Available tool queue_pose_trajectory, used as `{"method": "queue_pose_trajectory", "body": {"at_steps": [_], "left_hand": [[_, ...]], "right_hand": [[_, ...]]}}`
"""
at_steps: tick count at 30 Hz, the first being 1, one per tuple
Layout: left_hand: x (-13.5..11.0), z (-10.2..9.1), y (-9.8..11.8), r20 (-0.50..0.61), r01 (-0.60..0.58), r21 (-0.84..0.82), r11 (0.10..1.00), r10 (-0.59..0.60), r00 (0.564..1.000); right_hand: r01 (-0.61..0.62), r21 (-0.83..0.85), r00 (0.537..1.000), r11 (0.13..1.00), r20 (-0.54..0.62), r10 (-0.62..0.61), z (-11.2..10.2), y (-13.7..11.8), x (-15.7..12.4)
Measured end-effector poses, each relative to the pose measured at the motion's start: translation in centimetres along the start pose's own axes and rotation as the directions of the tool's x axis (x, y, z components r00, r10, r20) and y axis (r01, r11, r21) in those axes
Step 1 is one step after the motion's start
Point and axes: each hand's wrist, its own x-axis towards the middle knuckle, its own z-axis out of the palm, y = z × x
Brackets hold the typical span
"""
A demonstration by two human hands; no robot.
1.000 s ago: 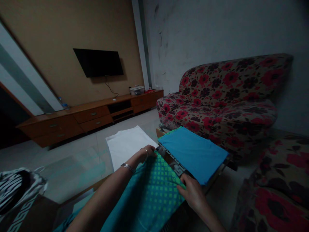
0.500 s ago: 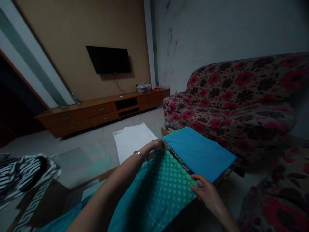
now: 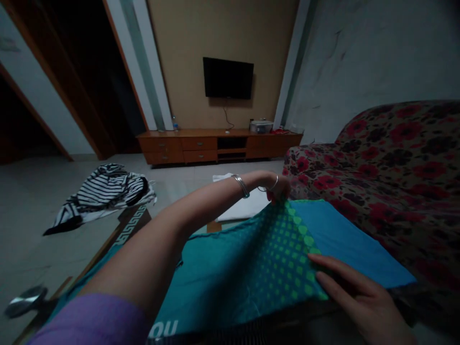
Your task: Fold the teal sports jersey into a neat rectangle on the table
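Observation:
A teal garment with a green square pattern (image 3: 287, 249) is spread over the low table, white lettering near its close edge. My left hand (image 3: 278, 187) reaches across and pinches its far edge, lifting the fabric a little; the fingertips are partly hidden. At the near right corner, my right hand (image 3: 362, 292) holds the patterned edge between thumb and fingers. Just beyond that edge lies a flat, folded blue cloth (image 3: 345, 235) with a green border. Behind my left forearm a white folded cloth (image 3: 244, 206) is partly covered from sight.
Striped black-and-white clothing (image 3: 108, 189) is heaped at the left. The table's Greek-key border (image 3: 131, 225) shows beside it. A flowered sofa (image 3: 381, 153) stands on the right. Along the far wall runs a wooden TV cabinet (image 3: 201, 143) under a television (image 3: 228, 79).
My view has turned left. The far edge of the teal garment has risen in my left hand, and its patterned edge now sits against the blue cloth, covering the gap between them.

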Motion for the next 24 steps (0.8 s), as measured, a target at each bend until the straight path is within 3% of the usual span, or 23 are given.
{"method": "queue_pose_trajectory", "body": {"at_steps": [5,11,17,24], "left_hand": [[-2.9,-5.9,0.7,0.154,-0.050,0.063,0.997,0.040,0.987],[-12.6,-12.4,-3.0,0.020,-0.042,-0.019,0.999,0.042,0.999],[-21.3,-14.5,-8.4,-0.100,-0.069,-0.043,0.997,0.065,0.993],[-30.1,-15.5,-15.5,-0.099,0.086,-0.109,0.990,-0.097,0.990]], "right_hand": [[0.275,0.003,0.953,0.962,0.131,-0.273,1.6,-6.1,0.6],[0.462,0.083,0.842,0.883,0.271,-0.467,6.3,-12.8,1.1],[0.484,0.202,0.705,0.851,0.486,-0.516,13.1,-18.4,1.4],[0.499,0.310,0.522,0.809,0.638,-0.566,22.6,-23.8,0.4]]}}
